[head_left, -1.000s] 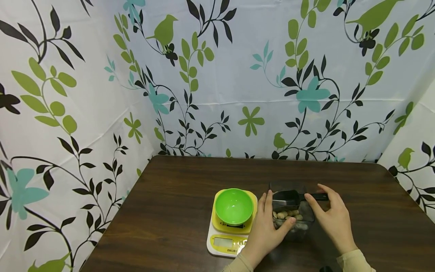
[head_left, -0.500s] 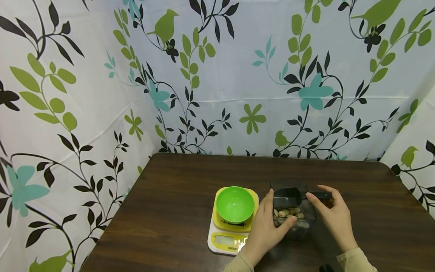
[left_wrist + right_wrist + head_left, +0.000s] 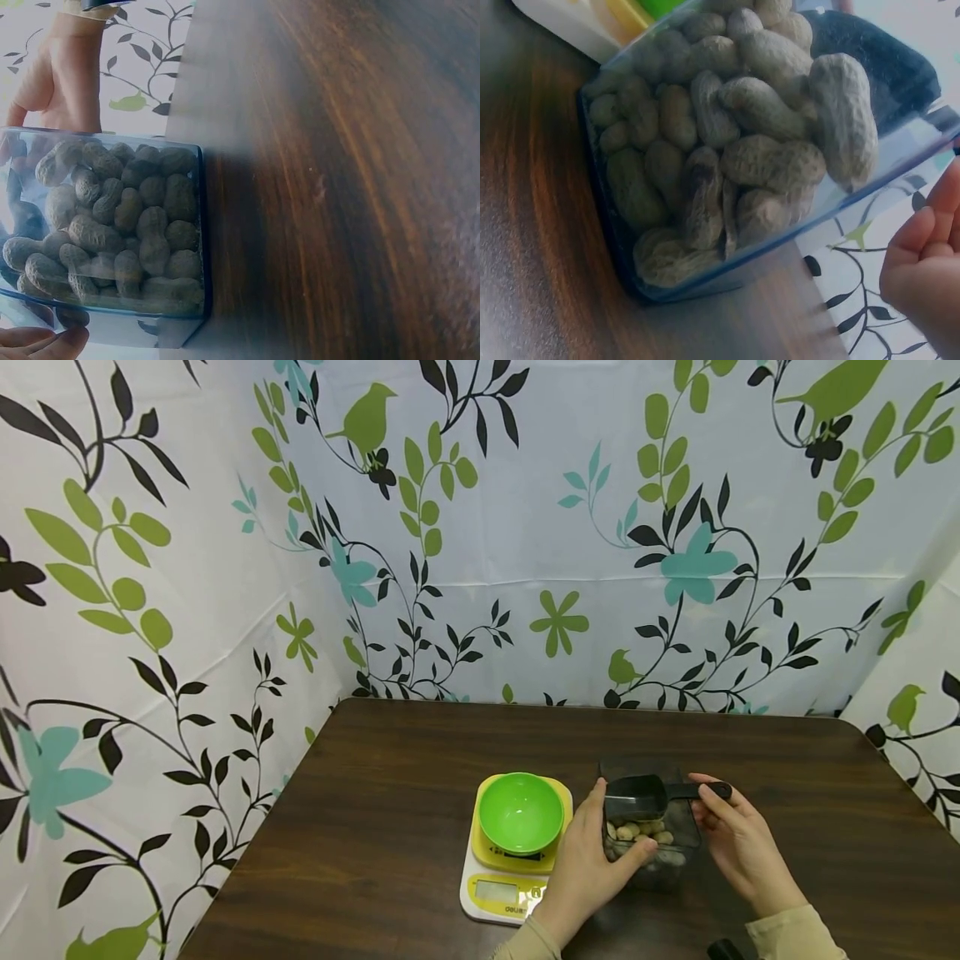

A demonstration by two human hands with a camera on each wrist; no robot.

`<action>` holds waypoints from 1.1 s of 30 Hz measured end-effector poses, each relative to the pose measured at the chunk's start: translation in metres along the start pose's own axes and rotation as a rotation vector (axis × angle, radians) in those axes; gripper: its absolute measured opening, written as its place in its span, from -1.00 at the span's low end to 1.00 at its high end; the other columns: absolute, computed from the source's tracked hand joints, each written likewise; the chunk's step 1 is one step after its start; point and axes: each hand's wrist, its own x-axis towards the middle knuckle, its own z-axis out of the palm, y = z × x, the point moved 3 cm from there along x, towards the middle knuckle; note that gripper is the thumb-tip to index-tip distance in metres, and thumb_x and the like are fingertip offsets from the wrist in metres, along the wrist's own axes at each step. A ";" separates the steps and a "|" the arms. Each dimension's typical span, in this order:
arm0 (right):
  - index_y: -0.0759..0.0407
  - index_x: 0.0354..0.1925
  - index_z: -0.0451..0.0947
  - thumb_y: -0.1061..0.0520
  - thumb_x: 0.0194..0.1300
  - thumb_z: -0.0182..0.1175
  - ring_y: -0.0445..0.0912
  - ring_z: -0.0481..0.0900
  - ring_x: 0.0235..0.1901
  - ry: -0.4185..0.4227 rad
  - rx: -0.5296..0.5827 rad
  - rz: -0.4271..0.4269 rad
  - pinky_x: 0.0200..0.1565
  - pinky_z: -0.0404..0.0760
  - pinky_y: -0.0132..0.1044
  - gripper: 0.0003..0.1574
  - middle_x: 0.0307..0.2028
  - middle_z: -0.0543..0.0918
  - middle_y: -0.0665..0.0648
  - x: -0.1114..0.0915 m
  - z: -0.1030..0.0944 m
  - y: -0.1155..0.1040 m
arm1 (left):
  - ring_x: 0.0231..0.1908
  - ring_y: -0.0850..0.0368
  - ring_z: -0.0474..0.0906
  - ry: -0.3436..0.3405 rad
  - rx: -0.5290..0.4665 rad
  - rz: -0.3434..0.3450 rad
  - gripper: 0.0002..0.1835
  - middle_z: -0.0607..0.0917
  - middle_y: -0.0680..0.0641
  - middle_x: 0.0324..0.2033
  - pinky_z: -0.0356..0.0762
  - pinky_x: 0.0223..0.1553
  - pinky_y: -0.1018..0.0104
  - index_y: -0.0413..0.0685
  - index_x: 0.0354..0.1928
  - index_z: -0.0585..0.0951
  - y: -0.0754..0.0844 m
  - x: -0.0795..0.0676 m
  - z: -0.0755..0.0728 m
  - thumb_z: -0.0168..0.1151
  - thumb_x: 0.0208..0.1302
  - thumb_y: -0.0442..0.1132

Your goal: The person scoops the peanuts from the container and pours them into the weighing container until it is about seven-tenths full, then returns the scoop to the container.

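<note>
A clear plastic box (image 3: 686,839) holding peanuts in their shells (image 3: 637,832) stands on the table. My left hand (image 3: 592,868) grips its left side, thumb over the near edge. A dark scoop (image 3: 636,797) lies across the top of the box, its bowl over the peanuts and its handle pointing right. At the handle's end, my right hand (image 3: 746,852) pinches it, thumb on top and fingers beneath. Through the box wall in the right wrist view, the peanuts (image 3: 772,161) and the dark scoop bowl (image 3: 877,64) show.
Left of the box stands a yellow and white kitchen scale (image 3: 487,897) with a green bowl (image 3: 521,814) on it. A black object (image 3: 723,950), partly cut off, sits at the near edge. Patterned cloth (image 3: 480,527) hangs behind the brown table (image 3: 405,793).
My right hand has shifted its hold toward the end of the scoop handle, its fingers now under it. The left hand stays on the box.
</note>
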 end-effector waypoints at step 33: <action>0.24 0.00 0.46 0.40 0.43 -0.26 -0.23 0.60 -0.23 -0.108 -0.201 -0.325 -0.08 0.49 -0.53 -0.61 -0.29 0.63 -0.03 0.003 0.005 -0.041 | 0.34 0.01 0.25 -0.014 -0.033 0.004 -0.13 0.20 0.03 0.40 0.40 0.19 -0.03 0.21 0.45 0.00 -0.002 -0.001 -0.002 0.11 0.20 0.27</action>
